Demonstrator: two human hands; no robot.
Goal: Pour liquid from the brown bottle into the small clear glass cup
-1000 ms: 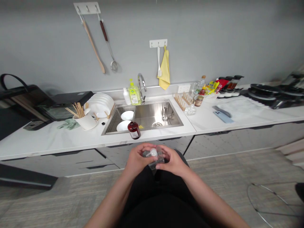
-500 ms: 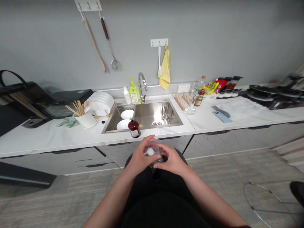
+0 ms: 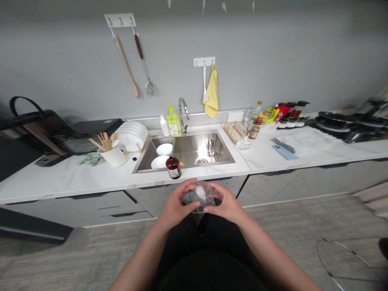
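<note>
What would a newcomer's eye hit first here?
Likely the clear container held between the left hand and right hand, low in the middle, in front of the counter. Next, the dark red bottle at the sink's front edge. Then the bright yellow cloth hanging on the grey wall, behind the sink.

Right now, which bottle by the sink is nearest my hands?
The dark red bottle, standing at the front edge of the sink, beyond your left hand; the white bottle and yellow-green bottle stand behind the sink.
</note>
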